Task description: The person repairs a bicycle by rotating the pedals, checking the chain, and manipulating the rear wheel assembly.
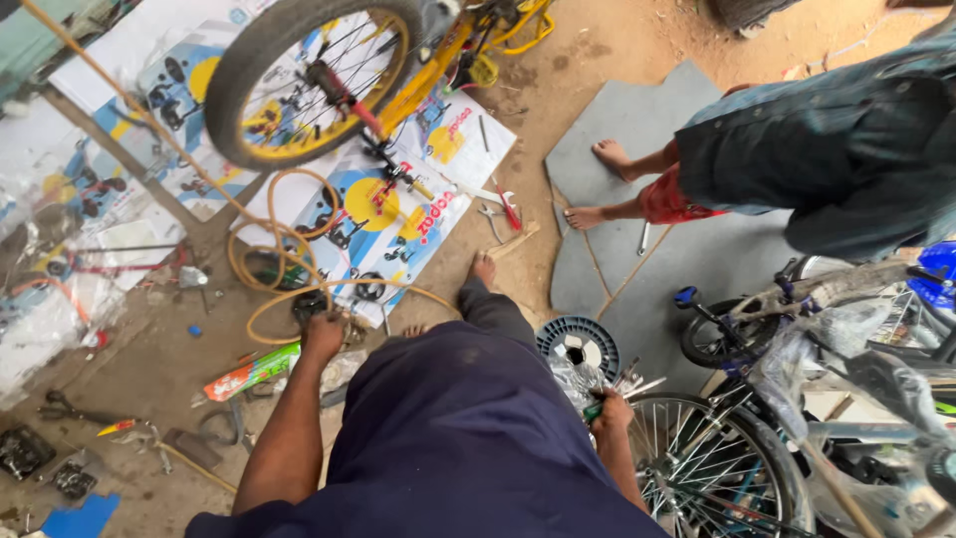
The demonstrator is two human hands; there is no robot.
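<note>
While the person sits on the dirt floor (558,80), the left hand (324,334) reaches down with fingers curled among the loops of orange hose (284,244) near the printed cardboard's (438,199) lower edge, though whether it grips anything I cannot tell. The right hand (612,410) is closed around a green-handled tool (595,408) beside the spoked wheel (697,468) and the round grey spool (580,344). Risk noted: the hose coils lie near the person's foot (483,267) and could snag it, and the loose tools scattered on the floor could be stepped on.

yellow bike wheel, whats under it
Printed cardboard sheets lie flat on the dirt beneath the yellow-rimmed wheel. The tyre and spokes hide part of their print.
</note>
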